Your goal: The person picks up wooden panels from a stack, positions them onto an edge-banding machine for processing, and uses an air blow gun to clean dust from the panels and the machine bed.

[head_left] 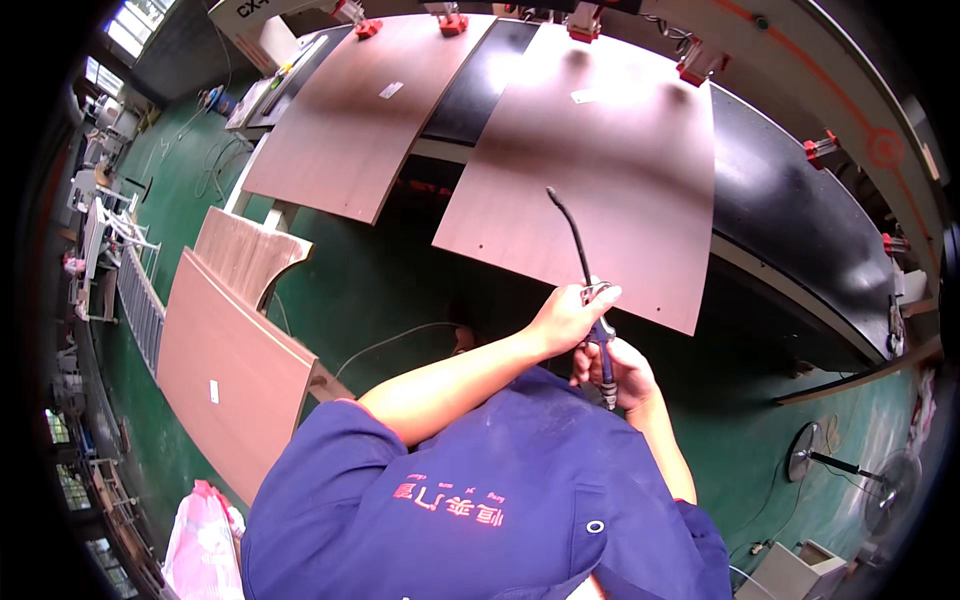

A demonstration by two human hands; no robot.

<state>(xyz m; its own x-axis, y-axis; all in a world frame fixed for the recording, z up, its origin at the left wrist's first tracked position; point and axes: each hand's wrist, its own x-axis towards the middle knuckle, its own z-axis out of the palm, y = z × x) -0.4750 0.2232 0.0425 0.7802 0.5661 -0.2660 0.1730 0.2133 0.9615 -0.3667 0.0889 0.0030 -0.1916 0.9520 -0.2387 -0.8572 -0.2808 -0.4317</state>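
Note:
Close in front of my body I hold an air blow gun (597, 330) with a blue handle. Its long, thin black nozzle points up and away, over the near edge of a brown panel (590, 170). My left hand (568, 320) is closed around the upper part of the gun, thumb lying near the metal lever. Lower down, my right hand (627, 372) is closed on the handle, its fingers partly hidden behind it. A metal fitting (609, 393) shows at the gun's lower end.
A second brown panel (350, 120) lies left of the first on a black machine table (800, 200). Red-tipped clamps (702, 66) line the machine's beam. More panels (230, 370) are stacked at the left. A hose (400, 335) runs over the green floor; a round-based stand (802, 452) is at right.

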